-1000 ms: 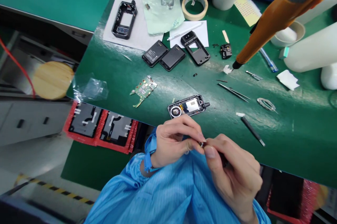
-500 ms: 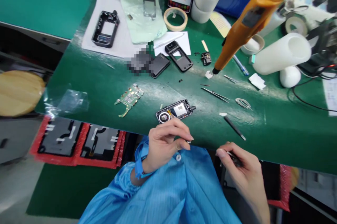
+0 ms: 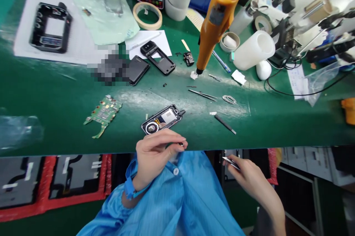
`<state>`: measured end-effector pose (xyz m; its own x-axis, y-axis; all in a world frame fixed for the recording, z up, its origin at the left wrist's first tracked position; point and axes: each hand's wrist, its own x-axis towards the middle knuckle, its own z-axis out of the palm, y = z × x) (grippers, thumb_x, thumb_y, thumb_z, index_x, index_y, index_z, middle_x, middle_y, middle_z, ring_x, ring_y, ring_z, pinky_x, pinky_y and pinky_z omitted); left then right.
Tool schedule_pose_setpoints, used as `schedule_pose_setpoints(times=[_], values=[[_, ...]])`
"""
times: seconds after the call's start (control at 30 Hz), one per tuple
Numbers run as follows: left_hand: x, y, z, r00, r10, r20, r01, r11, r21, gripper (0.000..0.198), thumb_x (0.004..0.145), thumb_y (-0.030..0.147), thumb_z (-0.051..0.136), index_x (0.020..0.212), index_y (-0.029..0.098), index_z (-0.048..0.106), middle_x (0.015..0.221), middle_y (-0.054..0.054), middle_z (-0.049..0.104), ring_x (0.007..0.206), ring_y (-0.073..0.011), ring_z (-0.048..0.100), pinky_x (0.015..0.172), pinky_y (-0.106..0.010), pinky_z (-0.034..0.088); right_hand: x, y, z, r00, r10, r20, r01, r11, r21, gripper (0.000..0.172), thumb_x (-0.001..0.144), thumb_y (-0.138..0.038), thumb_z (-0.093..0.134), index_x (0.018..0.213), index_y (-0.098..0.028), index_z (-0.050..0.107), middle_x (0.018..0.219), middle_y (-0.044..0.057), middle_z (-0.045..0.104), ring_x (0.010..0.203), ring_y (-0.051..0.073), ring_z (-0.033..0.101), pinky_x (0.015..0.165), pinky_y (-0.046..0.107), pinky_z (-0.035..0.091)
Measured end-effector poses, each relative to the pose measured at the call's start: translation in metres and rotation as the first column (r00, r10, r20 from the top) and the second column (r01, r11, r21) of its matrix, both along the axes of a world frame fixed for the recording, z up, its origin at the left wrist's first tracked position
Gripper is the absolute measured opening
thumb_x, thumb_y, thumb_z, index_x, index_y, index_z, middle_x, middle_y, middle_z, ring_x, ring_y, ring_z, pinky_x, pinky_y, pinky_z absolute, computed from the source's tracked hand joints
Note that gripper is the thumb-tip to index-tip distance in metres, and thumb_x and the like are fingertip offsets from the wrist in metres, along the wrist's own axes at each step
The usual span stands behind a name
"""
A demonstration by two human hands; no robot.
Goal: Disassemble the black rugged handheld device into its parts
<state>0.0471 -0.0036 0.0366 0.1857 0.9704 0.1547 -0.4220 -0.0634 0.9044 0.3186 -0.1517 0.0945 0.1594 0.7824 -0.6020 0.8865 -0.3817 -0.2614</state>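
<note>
Head view shows the person's two bare hands at the near edge of a green counter. Left hand: thumb and fingers pinched together on a small dark part, most of it covered by the fingertips; exact type cannot be determined. Right hand: well apart from the left, low and to its right, fingers closed around a slim metal tool, its pointed end directed toward the left hand. A blue wristband is worn on the left wrist, against a blue garment. Just beyond the left hand, an opened handset lies on the counter, interior upward, its stub antenna pointing right; the hand overlaps its near edge in this view. Left of the handset lies a green circuit board. Right of it are tweezers, a looped wire and a dark-handled tool, each lying apart from the others. Farther back are a black back cover, partly over a white paper, and a black module. Beside the back cover lies a flat black block; the item adjoining it is pixelated and cannot be identified. An orange power screwdriver stands tip-down, slightly tilted, near the black module.
</note>
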Motion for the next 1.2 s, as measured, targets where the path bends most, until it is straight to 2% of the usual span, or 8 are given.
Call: schedule_pose_setpoints(times=[0.13,0.33,0.5,0.63,0.73,0.93,1.03,1.2], values=[[-0.001,0.002,0.001,1.0,0.001,0.023,0.0,1.0,-0.027,0.005,0.092,0.022,0.097,0.094,0.022,0.092,0.08,-0.003,0.086,0.072,-0.0104,0.083,0.069,-0.012,0.067,0.001,-0.001,-0.004,0.999,0.025,0.028,-0.025,0.999,-0.025,0.031,0.106,-0.04,0.052,0.095,-0.027,0.077,0.071,0.004,0.08,0.067,0.027,0.079,0.063,0.033,0.044],[-0.005,0.0,0.007,1.0,-0.01,-0.02,0.008,0.994,-0.112,0.015,0.093,0.025,0.096,0.085,0.017,0.086,0.081,-0.006,0.086,0.075,-0.0144,0.085,0.072,-0.017,0.071,-0.003,0.004,-0.005,0.998,0.002,0.069,0.006,0.993,-0.116,0.04,0.108,-0.056,0.063,0.081,-0.027,0.068,0.07,0.005,0.077,0.07,0.029,0.08,0.063,0.032,0.041],[-0.009,-0.001,0.003,0.995,-0.057,-0.087,0.051,0.996,-0.066,0.004,0.098,0.023,0.091,0.102,0.022,0.092,0.083,-0.004,0.086,0.074,-0.0114,0.082,0.071,-0.015,0.068,-0.008,0.012,0.001,0.997,-0.073,0.035,0.077,0.988,-0.132,0.06,0.101,-0.084,0.068,0.08,-0.028,0.065,0.067,0.002,0.073,0.064,0.027,0.074,0.065,0.032,0.046],[-0.008,0.0,-0.001,0.991,-0.093,-0.097,0.094,0.996,0.006,0.007,0.099,0.027,0.091,0.103,0.022,0.094,0.082,-0.006,0.085,0.072,-0.0119,0.08,0.068,-0.017,0.066,-0.015,0.023,0.007,0.986,-0.083,-0.147,0.078,0.996,-0.036,0.076,0.101,-0.098,0.051,0.083,-0.026,0.068,0.072,0.002,0.076,0.064,0.023,0.073,0.062,0.03,0.05],[-0.007,0.0,-0.001,0.992,-0.127,-0.019,0.126,0.991,-0.044,0.011,0.096,0.031,0.095,0.1,0.021,0.093,0.081,-0.006,0.085,0.072,-0.0129,0.081,0.068,-0.017,0.067,-0.026,0.035,0.013,0.957,-0.027,-0.289,0.072,0.986,0.148,0.075,0.107,-0.093,0.047,0.089,-0.025,0.073,0.075,0.002,0.078,0.063,0.02,0.074,0.061,0.028,0.054],[-0.004,-0.003,0.0,0.969,-0.151,0.197,0.181,0.973,-0.146,0.026,0.08,0.035,0.106,0.091,0.017,0.09,0.078,-0.005,0.082,0.069,-0.0127,0.08,0.068,-0.017,0.069,-0.054,0.047,0.011,0.919,0.143,-0.368,0.097,0.821,0.563,0.049,0.123,-0.053,0.048,0.095,-0.025,0.076,0.073,-0.001,0.075,0.054,0.014,0.066,0.055,0.023,0.052],[-0.004,-0.004,0.001,0.956,-0.165,0.243,0.207,0.966,-0.157,0.025,0.077,0.032,0.108,0.092,0.019,0.091,0.081,-0.004,0.081,0.067,-0.0107,0.079,0.068,-0.016,0.068,-0.069,0.051,0.006,0.906,0.194,-0.376,0.122,0.73,0.672,0.038,0.124,-0.039,0.048,0.102,-0.025,0.075,0.076,-0.002,0.074,0.052,0.012,0.062,0.052,0.022,0.048],[-0.003,-0.007,0.003,0.957,-0.164,0.237,0.2,0.97,-0.136,0.026,0.073,0.034,0.109,0.092,0.023,0.094,0.082,-0.003,0.08,0.067,-0.0091,0.077,0.064,-0.014,0.064,-0.098,0.066,0.005,0.887,0.296,-0.354,0.098,0.63,0.771,0.027,0.125,-0.032,0.047,0.108,-0.025,0.066,0.082,-0.003,0.073,0.062,0.011,0.065,0.061,0.022,0.05]])
